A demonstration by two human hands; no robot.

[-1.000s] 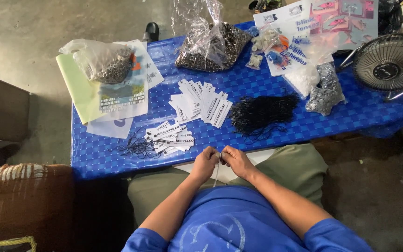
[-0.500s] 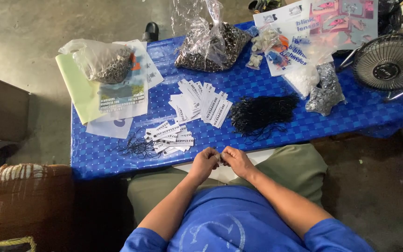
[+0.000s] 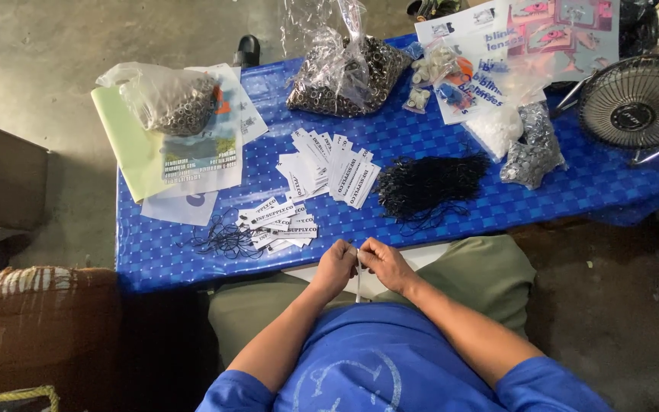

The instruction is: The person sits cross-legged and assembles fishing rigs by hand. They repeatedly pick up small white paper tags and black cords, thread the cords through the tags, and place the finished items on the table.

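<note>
My left hand [image 3: 335, 268] and my right hand [image 3: 384, 263] meet at the near edge of the blue table [image 3: 154, 252], both pinched on a small white tag [image 3: 358, 281] that hangs between them over my lap. Just beyond my hands lies a small pile of white tags [image 3: 280, 223] with loose black strings [image 3: 224, 239] beside it. A fanned row of white tags [image 3: 332, 165] lies further in, and a bundle of black strings [image 3: 430, 184] sits to its right.
Clear bags of small metal rings [image 3: 173, 101] [image 3: 345, 72] stand at the back, another bag [image 3: 532, 149] at the right. Printed sheets [image 3: 192, 156] lie left, cards [image 3: 543, 30] back right. A small black fan [image 3: 638, 107] stands at the right edge. A brown seat [image 3: 40, 328] is at my left.
</note>
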